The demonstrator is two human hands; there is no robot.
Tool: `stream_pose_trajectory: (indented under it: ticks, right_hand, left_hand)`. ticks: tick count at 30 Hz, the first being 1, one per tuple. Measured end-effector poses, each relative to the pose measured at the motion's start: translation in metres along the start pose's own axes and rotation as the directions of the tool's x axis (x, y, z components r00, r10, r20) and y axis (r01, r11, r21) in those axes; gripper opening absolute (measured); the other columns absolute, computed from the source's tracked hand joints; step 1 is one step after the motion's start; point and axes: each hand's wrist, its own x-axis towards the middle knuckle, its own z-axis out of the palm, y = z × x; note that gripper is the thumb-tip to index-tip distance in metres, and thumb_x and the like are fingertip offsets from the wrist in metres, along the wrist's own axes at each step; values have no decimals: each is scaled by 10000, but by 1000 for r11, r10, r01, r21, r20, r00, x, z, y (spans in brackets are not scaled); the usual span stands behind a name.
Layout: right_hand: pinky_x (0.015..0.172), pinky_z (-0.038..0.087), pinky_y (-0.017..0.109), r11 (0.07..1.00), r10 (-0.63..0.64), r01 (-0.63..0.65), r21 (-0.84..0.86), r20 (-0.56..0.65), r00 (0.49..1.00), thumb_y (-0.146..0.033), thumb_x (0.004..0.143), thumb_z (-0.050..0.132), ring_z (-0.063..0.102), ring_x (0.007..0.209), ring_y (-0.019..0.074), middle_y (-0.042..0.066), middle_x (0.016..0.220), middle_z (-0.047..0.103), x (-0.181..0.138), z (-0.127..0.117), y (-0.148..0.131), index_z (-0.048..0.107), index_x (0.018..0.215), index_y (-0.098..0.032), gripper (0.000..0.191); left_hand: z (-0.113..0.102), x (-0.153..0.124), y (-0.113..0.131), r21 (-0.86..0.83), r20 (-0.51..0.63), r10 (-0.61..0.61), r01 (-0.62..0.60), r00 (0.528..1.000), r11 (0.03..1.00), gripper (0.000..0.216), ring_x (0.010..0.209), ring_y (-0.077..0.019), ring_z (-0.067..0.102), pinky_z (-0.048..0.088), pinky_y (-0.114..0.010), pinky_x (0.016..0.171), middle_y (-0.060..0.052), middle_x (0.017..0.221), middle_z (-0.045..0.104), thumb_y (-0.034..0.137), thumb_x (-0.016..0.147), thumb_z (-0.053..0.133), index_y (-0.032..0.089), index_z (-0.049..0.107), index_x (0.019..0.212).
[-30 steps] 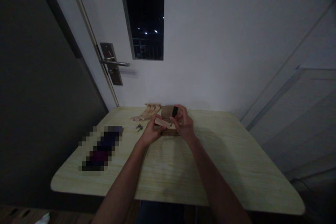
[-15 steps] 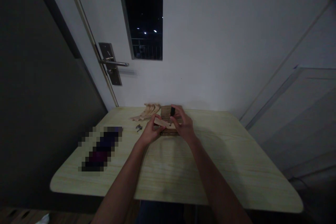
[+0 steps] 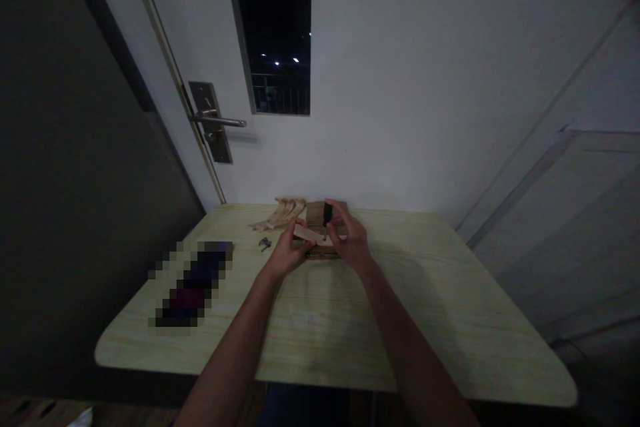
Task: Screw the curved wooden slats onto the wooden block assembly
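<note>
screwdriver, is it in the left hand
No, the right hand grips the black-handled screwdriver upright, while the left hand holds the wooden strip.

The bench (image 3: 450, 320) is smooth pale wood-grain, faintly glossy; the strip (image 3: 307, 234) and loose slats (image 3: 280, 213) are bare light wood, matt; the block (image 3: 315, 211) is darker wood; the screwdriver (image 3: 327, 211) grip looks black plastic; the door handle (image 3: 220, 122) is brushed metal.

No readable txt, labels, brands, nos. or signs anywhere: wood strip (image 3: 307, 234), black-handled tool (image 3: 327, 211), wood block (image 3: 313, 216), table (image 3: 350, 327) & door-handle plate (image 3: 212, 140) all plain; dark item (image 3: 193, 283) at table's left is pixelated, nothing legible
</note>
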Motion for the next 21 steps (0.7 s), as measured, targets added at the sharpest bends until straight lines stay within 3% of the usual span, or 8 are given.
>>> stream_pose_trajectory:
  ticks: [7,12,21]
  right_hand:
    - [860,512,360,1000,14,-14,1,-22,1000,-284,869,572,669,779,172,19,1154,698,2,-1,2,580,1273,-286,404]
    - [943,488,374,1000,13,-13,22,-24,1000,-322,895,569,689,963,200,25,1220,685,2,-1,1,588,1270,-284,377]
    - [813,507,371,998,56,-58,-33,-49,997,-340,831,668,657,760,186,23,1052,721,1,1,2,598,1202,-271,384]
  left_hand:
    - [0,-1,3,50,-20,22,-21,1000,999,416,825,-170,584,466,-298,761,-13,885,598,376,703,732,192,488,984]
    - [-1,-1,2,59,-10,19,-18,1000,998,425,841,-176,583,460,-295,773,-18,895,599,392,713,729,192,483,995]
    - [0,0,-2,4,6,-17,17,1000,1000,439,828,-170,592,472,-273,708,-12,877,598,379,714,734,196,473,1015]
